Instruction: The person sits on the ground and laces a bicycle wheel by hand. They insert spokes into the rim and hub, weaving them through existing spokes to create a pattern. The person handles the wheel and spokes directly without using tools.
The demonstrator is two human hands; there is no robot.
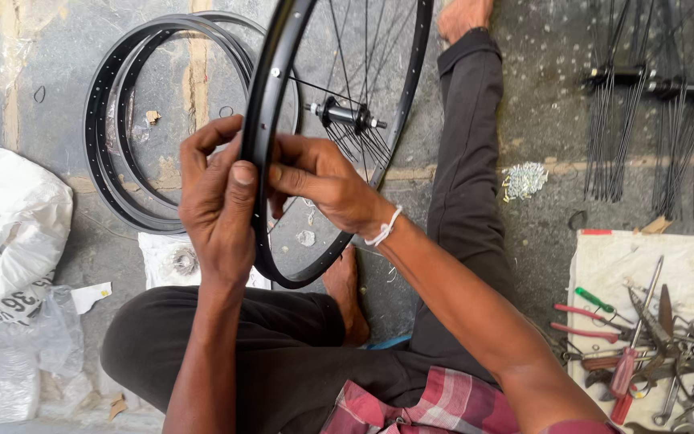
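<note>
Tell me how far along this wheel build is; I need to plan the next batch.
Done: a fan of spokes already hangs from the hub. In hand: the left hand and right hand grip the black rim, working at one hole. Left: most rim holes look empty, spare rims lie on the ground, and more spoked hubs wait.

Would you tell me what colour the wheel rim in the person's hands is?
The rim is black, gripped by both hands; the head view shows it best.
</note>
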